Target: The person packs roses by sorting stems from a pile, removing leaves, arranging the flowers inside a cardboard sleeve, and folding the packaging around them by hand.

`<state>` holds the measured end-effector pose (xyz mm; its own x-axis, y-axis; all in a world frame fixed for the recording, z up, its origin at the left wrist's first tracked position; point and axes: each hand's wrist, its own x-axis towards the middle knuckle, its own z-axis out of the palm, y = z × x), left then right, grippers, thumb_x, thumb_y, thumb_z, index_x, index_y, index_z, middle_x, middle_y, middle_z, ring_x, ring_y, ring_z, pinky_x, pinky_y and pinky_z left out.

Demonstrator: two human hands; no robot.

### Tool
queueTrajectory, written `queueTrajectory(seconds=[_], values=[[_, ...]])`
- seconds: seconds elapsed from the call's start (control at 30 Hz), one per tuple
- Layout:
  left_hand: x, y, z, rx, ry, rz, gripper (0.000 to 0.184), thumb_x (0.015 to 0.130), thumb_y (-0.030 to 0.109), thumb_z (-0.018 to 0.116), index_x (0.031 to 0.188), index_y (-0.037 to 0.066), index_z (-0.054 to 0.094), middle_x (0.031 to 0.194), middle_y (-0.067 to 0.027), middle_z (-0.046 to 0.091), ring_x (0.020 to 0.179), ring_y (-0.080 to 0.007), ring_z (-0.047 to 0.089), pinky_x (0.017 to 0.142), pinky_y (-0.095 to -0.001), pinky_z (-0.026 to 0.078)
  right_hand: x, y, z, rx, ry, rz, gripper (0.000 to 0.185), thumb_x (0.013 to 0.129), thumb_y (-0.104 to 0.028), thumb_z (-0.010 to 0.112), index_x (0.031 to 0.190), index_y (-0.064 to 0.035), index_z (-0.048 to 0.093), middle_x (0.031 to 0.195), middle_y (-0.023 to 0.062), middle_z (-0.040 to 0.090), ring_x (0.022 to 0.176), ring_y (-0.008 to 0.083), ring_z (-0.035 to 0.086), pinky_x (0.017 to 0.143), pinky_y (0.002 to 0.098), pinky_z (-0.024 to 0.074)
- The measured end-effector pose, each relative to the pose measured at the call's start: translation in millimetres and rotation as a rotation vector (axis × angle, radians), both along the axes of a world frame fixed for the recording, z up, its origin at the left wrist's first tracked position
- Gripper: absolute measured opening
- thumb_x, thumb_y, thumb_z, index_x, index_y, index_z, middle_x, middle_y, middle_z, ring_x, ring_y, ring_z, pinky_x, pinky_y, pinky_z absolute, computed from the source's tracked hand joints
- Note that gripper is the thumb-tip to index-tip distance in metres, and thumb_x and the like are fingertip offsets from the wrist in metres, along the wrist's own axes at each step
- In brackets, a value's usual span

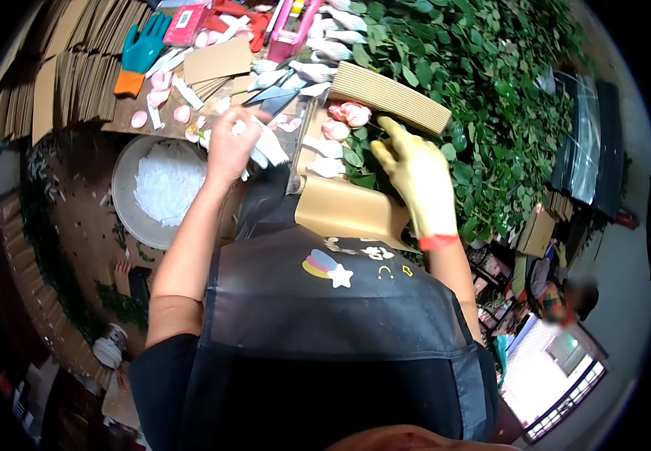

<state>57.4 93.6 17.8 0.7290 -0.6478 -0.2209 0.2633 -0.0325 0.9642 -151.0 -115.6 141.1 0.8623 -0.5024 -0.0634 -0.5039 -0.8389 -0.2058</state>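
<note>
Left hand point(233, 144), bare, over worktop point(124, 119) edge: grip curled closed, can't tell what it pinches; white mesh sleeves point(271, 147) just beside it. Right hand point(419, 174), yellow glove, grip spread, fingertips near pink roses point(352, 114). Roses lie below corrugated cardboard strip point(389, 98), above brown paper point(344, 207). Leafy stems point(490, 128) right of glove. Round tub point(124, 197) with white pieces point(166, 184) below left hand's side of worktop.
</note>
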Motion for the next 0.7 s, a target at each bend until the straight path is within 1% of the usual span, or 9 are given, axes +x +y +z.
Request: queueTrajectory(seconds=[0.1,0.2,0.3,0.43,0.5,0.57,0.6,0.63,0.7], values=[[-12,-9,-4,0.323,-0.215,-0.35,0.022,0.093,0.021,0.072,0.096,0.005,0.058,0.1,-0.0063,0.071,0.086,-0.0121,0.065,0.077,-0.0304,0.052,-2,4,11,0.148,-0.091,0.149,0.029,0.095,-0.029,0.076,0.119,-0.0124,0.074,0.087,0.0102,0.075,0.078,0.0307,0.07,0.075,0.0412,0.0549],[-32,-35,4,0.406,-0.411,-0.513,0.038,0.095,0.04,0.077,0.098,0.004,0.064,0.094,-0.0116,0.067,0.085,-0.0199,0.065,0.076,-0.0343,0.05,4,3,-24,0.066,0.326,0.226,0.027,0.097,-0.034,0.068,0.093,-0.0079,0.067,0.084,0.0153,0.074,0.08,0.0368,0.073,0.077,0.0487,0.0572],[-41,-40,-6,0.325,-0.433,-0.542,0.041,0.097,0.042,0.07,0.088,0.002,0.065,0.079,-0.0133,0.068,0.077,-0.031,0.068,0.069,-0.043,0.05,3,2,-59,-0.047,0.346,0.272,0.029,0.098,-0.036,0.067,0.098,-0.0067,0.067,0.085,0.0158,0.075,0.08,0.0375,0.074,0.077,0.0502,0.0574],[-40,-26,-21,0.073,-0.175,-0.231,0.026,0.104,0.029,0.067,0.096,0.004,0.07,0.076,0.0009,0.065,0.067,-0.0128,0.058,0.066,-0.0321,0.047,0,2,-60,-0.028,0.292,0.25,0.028,0.097,-0.035,0.068,0.095,-0.0067,0.067,0.084,0.017,0.074,0.078,0.0373,0.073,0.076,0.0497,0.0573],[-6,-7,-2,0.127,0.043,-0.125,0.016,0.104,0.017,0.064,0.093,0.007,0.07,0.082,0.002,0.066,0.077,-0.0069,0.059,0.07,-0.0271,0.047,-3,-1,-51,0.06,0.227,0.24,0.028,0.097,-0.035,0.069,0.094,-0.0066,0.068,0.083,0.0173,0.074,0.078,0.0377,0.073,0.075,0.0492,0.0572],[-5,3,-9,-0.029,-0.207,-0.113,0.011,0.099,0.012,0.066,0.09,0.005,0.067,0.081,0.0003,0.066,0.08,-0.0072,0.06,0.074,-0.0259,0.049,4,7,-7,0.088,0.312,0.151,0.023,0.096,-0.03,0.072,0.102,-0.0082,0.072,0.087,0.0171,0.074,0.082,0.0379,0.071,0.076,0.0462,0.0561],[-4,10,-1,0.158,-0.185,-0.303,0.015,0.094,0.012,0.069,0.085,0.002,0.062,0.085,-0.0032,0.068,0.083,-0.0096,0.063,0.078,-0.0278,0.05,1,5,-3,0.103,0.24,0.196,0.024,0.096,-0.03,0.072,0.104,-0.0077,0.072,0.088,0.0172,0.074,0.083,0.0376,0.071,0.077,0.0458,0.0561],[-6,6,12,0.348,-0.122,-0.464,0.026,0.091,0.021,0.076,0.082,0.001,0.062,0.085,-0.006,0.07,0.084,-0.0141,0.065,0.078,-0.0331,0.051,0,3,-1,0.121,0.166,0.239,0.024,0.096,-0.03,0.072,0.105,-0.0073,0.073,0.089,0.0173,0.075,0.084,0.0374,0.072,0.078,0.0454,0.0562],[-27,-9,4,0.248,-0.372,-0.452,0.032,0.088,0.03,0.083,0.083,0.002,0.068,0.079,-0.0091,0.07,0.073,-0.0185,0.064,0.07,-0.0369,0.05,5,6,0,0.204,0.201,0.337,0.027,0.096,-0.032,0.072,0.106,-0.0068,0.073,0.089,0.017,0.075,0.085,0.0363,0.072,0.081,0.0452,0.056]])
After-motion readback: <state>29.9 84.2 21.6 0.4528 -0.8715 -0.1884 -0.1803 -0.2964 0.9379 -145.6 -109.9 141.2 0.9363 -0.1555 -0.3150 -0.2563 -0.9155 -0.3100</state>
